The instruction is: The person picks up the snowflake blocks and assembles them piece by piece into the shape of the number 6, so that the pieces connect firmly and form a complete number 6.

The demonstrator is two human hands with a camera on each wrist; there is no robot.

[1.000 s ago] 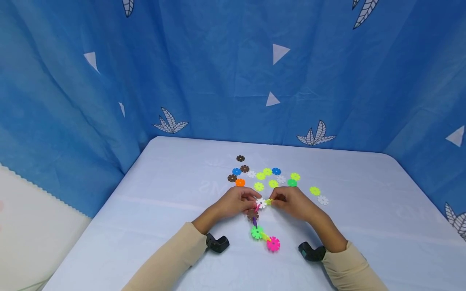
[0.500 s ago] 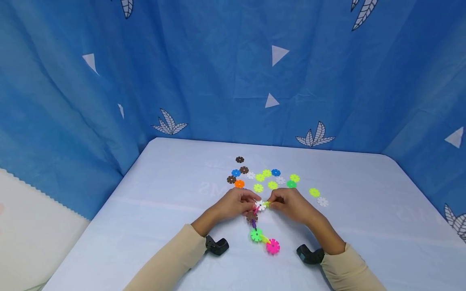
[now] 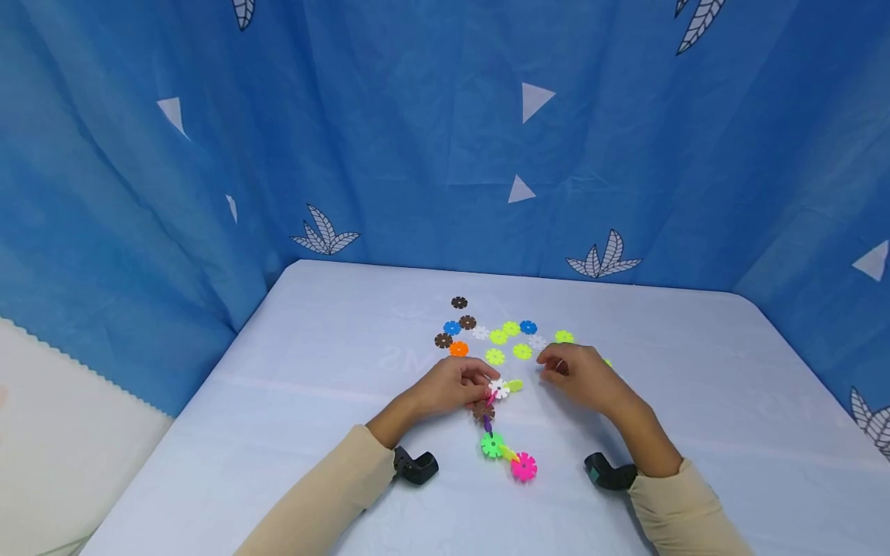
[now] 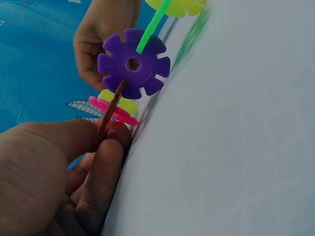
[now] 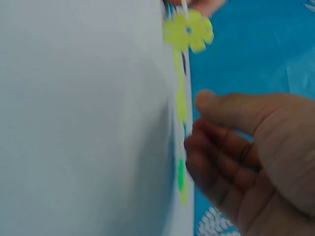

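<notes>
My left hand (image 3: 455, 384) pinches the upper part of a chain of interlocking notched plastic discs, by the pink disc (image 3: 492, 398) and the brown disc (image 3: 483, 411). A white disc (image 3: 498, 388) with a yellow-green disc (image 3: 515, 385) slotted into it forms the chain's upper end. Below the brown one come a purple disc (image 4: 133, 64), a green disc (image 3: 492, 445), a yellow disc (image 3: 509, 453) and a bright pink disc (image 3: 524, 467). To the right, my right hand (image 3: 580, 376) is apart from the chain, its fingers loosely bent around nothing.
Several loose discs lie on the white table (image 3: 334, 463) beyond the hands, among them an orange disc (image 3: 459, 349), a blue disc (image 3: 528, 327) and a dark brown disc (image 3: 460, 303). A blue curtain (image 3: 417, 139) hangs behind the table.
My right hand has let go of the yellow-green disc and moved right and slightly away from me. That disc stays attached to the white one; my left hand keeps its hold.
</notes>
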